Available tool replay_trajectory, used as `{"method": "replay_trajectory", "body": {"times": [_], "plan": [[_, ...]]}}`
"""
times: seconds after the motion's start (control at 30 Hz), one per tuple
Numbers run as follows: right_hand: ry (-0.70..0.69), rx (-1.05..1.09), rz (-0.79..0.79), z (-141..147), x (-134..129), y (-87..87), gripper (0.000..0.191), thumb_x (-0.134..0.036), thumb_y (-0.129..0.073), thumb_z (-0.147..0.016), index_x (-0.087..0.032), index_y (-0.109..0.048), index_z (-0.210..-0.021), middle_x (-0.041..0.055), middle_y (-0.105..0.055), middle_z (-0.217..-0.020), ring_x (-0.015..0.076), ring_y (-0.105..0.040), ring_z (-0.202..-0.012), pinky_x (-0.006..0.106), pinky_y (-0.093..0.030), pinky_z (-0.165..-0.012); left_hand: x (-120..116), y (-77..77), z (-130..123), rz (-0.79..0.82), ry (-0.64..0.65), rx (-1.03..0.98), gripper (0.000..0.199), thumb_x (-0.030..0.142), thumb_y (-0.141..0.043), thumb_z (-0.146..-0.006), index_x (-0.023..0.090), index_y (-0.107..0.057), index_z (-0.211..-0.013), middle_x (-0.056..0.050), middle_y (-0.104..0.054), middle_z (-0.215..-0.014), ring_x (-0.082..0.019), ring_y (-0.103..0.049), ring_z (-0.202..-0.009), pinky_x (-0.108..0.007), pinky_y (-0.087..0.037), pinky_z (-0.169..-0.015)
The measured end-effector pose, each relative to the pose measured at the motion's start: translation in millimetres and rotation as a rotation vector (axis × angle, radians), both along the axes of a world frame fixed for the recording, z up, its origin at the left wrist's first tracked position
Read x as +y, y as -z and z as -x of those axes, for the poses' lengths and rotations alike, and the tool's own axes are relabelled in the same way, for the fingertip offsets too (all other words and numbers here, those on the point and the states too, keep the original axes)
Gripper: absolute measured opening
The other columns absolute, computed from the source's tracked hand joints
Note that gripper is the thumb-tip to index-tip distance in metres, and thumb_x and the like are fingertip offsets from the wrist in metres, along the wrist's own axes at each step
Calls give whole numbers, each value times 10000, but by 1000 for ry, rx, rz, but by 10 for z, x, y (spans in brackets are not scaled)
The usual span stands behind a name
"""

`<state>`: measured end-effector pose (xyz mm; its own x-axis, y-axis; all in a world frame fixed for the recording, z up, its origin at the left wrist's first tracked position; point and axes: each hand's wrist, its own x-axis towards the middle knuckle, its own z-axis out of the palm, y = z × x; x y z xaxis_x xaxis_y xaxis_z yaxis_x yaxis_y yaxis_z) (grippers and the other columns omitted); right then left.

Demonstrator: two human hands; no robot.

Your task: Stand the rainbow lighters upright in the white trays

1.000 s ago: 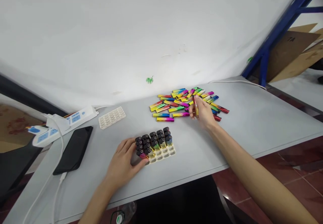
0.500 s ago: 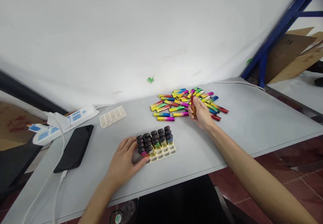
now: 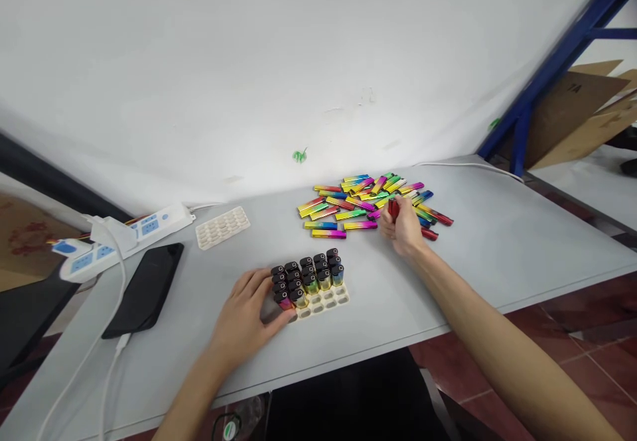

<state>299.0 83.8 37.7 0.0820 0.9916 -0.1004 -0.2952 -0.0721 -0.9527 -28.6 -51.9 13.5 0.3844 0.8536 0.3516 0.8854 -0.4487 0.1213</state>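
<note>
My left hand (image 3: 249, 312) grips the left end of a cream slotted tray (image 3: 343, 293), with the thumb at its front edge and the fingers along the far side. Several vapes (image 3: 311, 282) with black tops and shiny colour-fading bodies stand upright in it; the slots along the front right are bare. Over the right part of a loose pile of vapes (image 3: 351, 214), my right hand (image 3: 405, 229) is closed around a red vape (image 3: 393, 209), held roughly upright. The fist hides its lower part.
A second cream tray (image 3: 223, 227) with bare slots lies at the back left. Beside it are a white power strip (image 3: 164, 221) and a black phone (image 3: 146, 288) on a white cable. The wall (image 3: 249, 96) rises behind the table; a blue frame (image 3: 522, 116) stands right.
My right hand has shifted slightly right and towards me with the red vape, which is turned a little. The left hand stays on the tray. The whole view has shifted slightly.
</note>
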Motion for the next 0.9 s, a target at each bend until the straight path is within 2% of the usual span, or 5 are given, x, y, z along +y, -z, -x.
{"method": "replay_trajectory", "body": {"times": [0.23, 0.67, 0.8, 0.9], "plan": [[8, 9, 14, 2, -8, -7, 653, -805, -457, -845, -246, -331, -532, -67, -194, -438, 85, -135, -388, 263, -75, -393, -1, -9, -3, -5, 9, -11, 435, 497, -666, -870, 199, -580, -1176, -118, -648, -1201, -319, -584, -1172, -464, -539, -959], [42, -16, -15, 16, 3, 24, 560, -583, -408, -943, -233, -325, -514, -61, -225, -403, 75, -157, -359, 247, -108, -380, -2, -14, -6, -10, 22, 4, 475, 496, -660, -880, 176, -563, -1218, -118, -639, -1203, -314, -571, -1172, -458, -532, -957], [49, -15, -9, 11, 2, 41, 585, -658, -412, -932, -227, -379, -538, -60, -240, -420, 83, -181, -376, 255, -116, -391, 3, -1, -2, -7, 18, -3, 451, 496, -660, -881, 175, -571, -1186, -115, -636, -1217, -309, -567, -1180, -447, -528, -963], [83, -107, -50, 3, 10, 80, 603, -737, -384, -916, -219, -489, -625, -43, -354, -490, 98, -277, -411, 262, -184, -401, 3, 7, 5, 12, 16, -9, 440, 503, -658, -880, 181, -579, -1168, -112, -636, -1227, -306, -565, -1185, -447, -523, -971]]}}
